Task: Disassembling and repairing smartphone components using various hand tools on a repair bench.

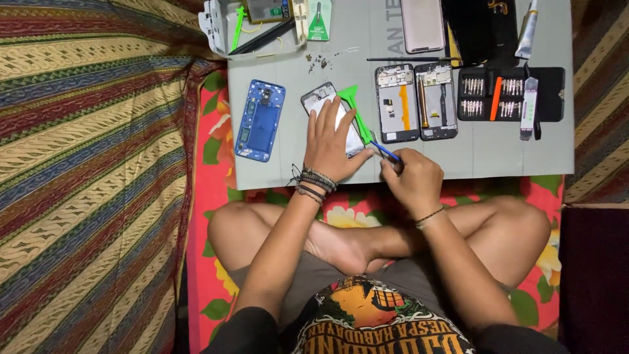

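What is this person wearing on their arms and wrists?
Both arms are bare below short black sleeves. The left hand has a stack of dark braided and beaded bracelets at its wrist, with loose thread ends. The right hand has one thin beaded bracelet at its wrist.

Crowded top and right of the mat, open strip along its lower edge

We find bare mat (498, 157) at lower right, below the bit case (504, 94), and a gap between the blue frame (260, 120) and the phone (334, 124) under our left hand (331, 147). The two open phones (416, 103), the tray (255, 26) at upper left and the green pry tool (354, 111) block the middle and top. Our right hand (413, 180) sits at the mat's near edge.
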